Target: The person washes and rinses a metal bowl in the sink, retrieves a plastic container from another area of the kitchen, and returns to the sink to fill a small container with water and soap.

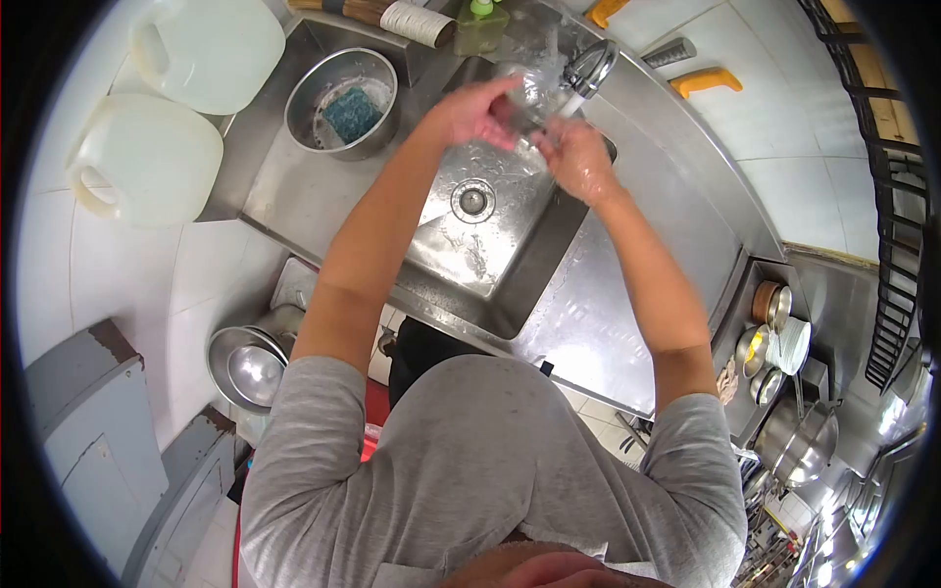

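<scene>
My left hand (480, 114) and my right hand (580, 162) are raised over the far end of a steel sink (461, 240), close to the tap (592, 69). Between them is a clear, see-through item (532, 90), wet and smeared by motion, so its exact kind cannot be made out. The left fingers curve around its near left side. On the right, my fingers are closed at its lower edge, just below the spout. Water wets my right hand and the sink floor around the drain (473, 200).
Left of the sink, a steel bowl (343, 103) holds a dark green scouring pad (352, 115). Behind stand a green soap bottle (480, 27) and a brush (417, 24). Two large plastic jugs (147, 162) are at the left; orange-handled tools (706, 81) lie along the back wall.
</scene>
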The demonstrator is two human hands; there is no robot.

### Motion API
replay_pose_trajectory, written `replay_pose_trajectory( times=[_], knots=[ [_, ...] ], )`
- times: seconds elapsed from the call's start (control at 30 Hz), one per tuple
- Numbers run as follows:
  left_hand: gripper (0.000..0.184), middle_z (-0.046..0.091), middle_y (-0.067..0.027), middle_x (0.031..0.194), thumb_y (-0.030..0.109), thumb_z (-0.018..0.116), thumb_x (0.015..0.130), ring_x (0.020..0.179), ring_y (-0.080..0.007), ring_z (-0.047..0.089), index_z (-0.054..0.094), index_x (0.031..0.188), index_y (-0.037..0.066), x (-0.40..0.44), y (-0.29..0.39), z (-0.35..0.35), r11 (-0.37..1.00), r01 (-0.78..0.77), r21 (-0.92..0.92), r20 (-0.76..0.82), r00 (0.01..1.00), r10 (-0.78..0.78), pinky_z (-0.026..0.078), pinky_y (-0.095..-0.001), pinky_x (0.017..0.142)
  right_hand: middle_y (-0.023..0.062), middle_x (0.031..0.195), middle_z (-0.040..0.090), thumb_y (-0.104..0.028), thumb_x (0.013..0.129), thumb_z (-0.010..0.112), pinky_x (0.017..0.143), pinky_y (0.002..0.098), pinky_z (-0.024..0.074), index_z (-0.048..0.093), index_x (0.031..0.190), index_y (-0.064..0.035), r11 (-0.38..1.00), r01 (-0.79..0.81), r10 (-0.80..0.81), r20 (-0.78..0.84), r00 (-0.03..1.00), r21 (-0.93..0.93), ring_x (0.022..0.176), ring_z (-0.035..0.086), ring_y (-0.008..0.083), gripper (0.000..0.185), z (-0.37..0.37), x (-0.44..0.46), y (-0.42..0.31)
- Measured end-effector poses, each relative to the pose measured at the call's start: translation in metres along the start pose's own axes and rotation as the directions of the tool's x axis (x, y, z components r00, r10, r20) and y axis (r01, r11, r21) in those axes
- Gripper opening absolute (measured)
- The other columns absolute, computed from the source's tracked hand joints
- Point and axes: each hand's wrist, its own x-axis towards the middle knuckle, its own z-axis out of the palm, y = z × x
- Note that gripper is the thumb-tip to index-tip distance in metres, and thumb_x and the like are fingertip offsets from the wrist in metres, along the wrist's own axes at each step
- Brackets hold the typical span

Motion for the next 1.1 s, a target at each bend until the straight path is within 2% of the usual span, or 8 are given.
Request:
replay_pose_trajectory(
  times=[0.1, 0.2, 0.3, 0.47, 0.57, 0.7, 0.87, 1.1],
  knots=[
    [0.051, 0.061, -0.0205, 0.115, 0.035, 0.063, 0.092, 0.096, -0.0396, 0.068, 0.05, 0.126, -0.001, 0.003, -0.047, -0.028, 0.99, 0.14, -0.022, 0.007, 0.99, -0.14, 0.062, -0.0518, 0.073, 0.0154, 0.076, 0.067, -0.016, 0.088, 0.069, 0.069, 0.0388, 0.0524, 0.069, 0.09, 0.0, 0.91, -0.231, 0.15, 0.246, 0.958, 0.344, 0.068, 0.066, 0.0278, 0.017, 0.01, -0.008, 0.005],
    [0.051, 0.057, -0.0219, 0.128, 0.023, 0.057, 0.093, 0.108, -0.0358, 0.065, 0.045, 0.136, -0.001, 0.005, -0.092, -0.019, 0.963, 0.118, 0.24, -0.227, 0.972, -0.063, 0.061, -0.0513, 0.074, 0.0118, 0.081, 0.07, -0.011, 0.088, 0.069, 0.068, 0.0307, 0.0555, 0.068, 0.088, 0.0045, 0.41, -0.381, 0.476, 0.162, 0.865, 0.828, 0.07, 0.067, 0.0202, 0.015, 0.045, 0.008, 0.026],
    [0.052, 0.054, -0.0126, 0.139, 0.008, 0.054, 0.086, 0.116, -0.0314, 0.062, 0.051, 0.138, 0.009, 0.087, -0.18, -0.05, 0.67, 0.108, 0.734, -0.277, 0.949, 0.151, 0.056, -0.0463, 0.091, 0.0125, 0.083, 0.071, -0.007, 0.09, 0.067, 0.068, 0.0312, 0.0577, 0.069, 0.093, 0.0047, -0.073, -0.406, 0.428, 0.396, 0.812, 0.911, 0.072, 0.068, 0.0206, 0.013, 0.041, 0.02, -0.003],
    [0.046, 0.071, -0.0115, 0.113, 0.028, 0.062, 0.087, 0.099, -0.0265, 0.067, 0.062, 0.131, 0.013, 0.047, -0.111, 0.019, 0.351, 0.146, 0.925, -0.231, 0.949, 0.213, 0.05, -0.0367, 0.089, 0.0109, 0.088, 0.072, 0.001, 0.088, 0.06, 0.069, 0.0292, 0.0546, 0.067, 0.09, 0.0017, 0.436, -0.23, 0.51, -0.028, 0.86, 0.87, 0.076, 0.068, 0.018, 0.008, 0.028, 0.034, 0.036],
    [0.039, 0.07, -0.019, 0.108, 0.014, 0.063, 0.084, 0.097, -0.0266, 0.069, 0.066, 0.123, 0.007, 0.014, -0.099, 0.015, 0.574, -0.114, 0.811, -0.101, 0.939, 0.33, 0.053, -0.0355, 0.084, 0.0085, 0.085, 0.07, -0.012, 0.089, 0.067, 0.073, 0.029, 0.0522, 0.068, 0.107, -0.0005, 0.776, -0.169, 0.442, -0.332, 0.834, 0.607, 0.075, 0.065, 0.0177, 0.022, 0.035, 0.058, 0.134],
    [0.037, 0.069, -0.0092, 0.101, 0.01, 0.062, 0.088, 0.095, -0.0188, 0.066, 0.062, 0.124, 0.004, -0.024, -0.148, -0.031, 0.965, 0.072, 0.252, -0.293, 0.956, 0.006, 0.055, -0.034, 0.076, 0.0065, 0.077, 0.066, -0.025, 0.093, 0.065, 0.061, 0.0295, 0.0499, 0.065, 0.106, -0.0069, 0.805, -0.263, 0.449, -0.258, 0.855, 0.532, 0.063, 0.06, 0.0146, 0.022, 0.054, 0.081, 0.187],
    [0.04, 0.065, -0.0165, 0.118, 0.012, 0.055, 0.094, 0.1, -0.0299, 0.067, 0.053, 0.132, 0.0, -0.098, -0.194, -0.058, 0.918, 0.221, -0.33, -0.236, 0.922, -0.307, 0.058, -0.0422, 0.08, 0.0005, 0.058, 0.051, -0.039, 0.099, 0.049, 0.039, 0.0329, 0.0371, 0.057, 0.083, -0.0137, 0.219, -0.505, 0.724, 0.208, 0.658, 0.835, 0.043, 0.044, 0.0132, 0.031, 0.037, 0.103, 0.162],
    [0.05, 0.062, -0.0267, 0.125, 0.033, 0.038, 0.102, 0.104, -0.0365, 0.068, 0.053, 0.133, -0.003, -0.132, -0.227, -0.066, 0.806, 0.334, -0.489, 0.087, 0.938, -0.336, 0.056, -0.0443, 0.085, -0.0039, 0.051, 0.035, -0.049, 0.098, 0.043, 0.039, 0.0255, 0.0269, 0.048, 0.071, -0.0211, -0.188, -0.523, 0.692, 0.491, 0.529, 0.831, 0.04, 0.032, 0.0101, 0.039, 0.035, 0.12, 0.172]
  ],
)
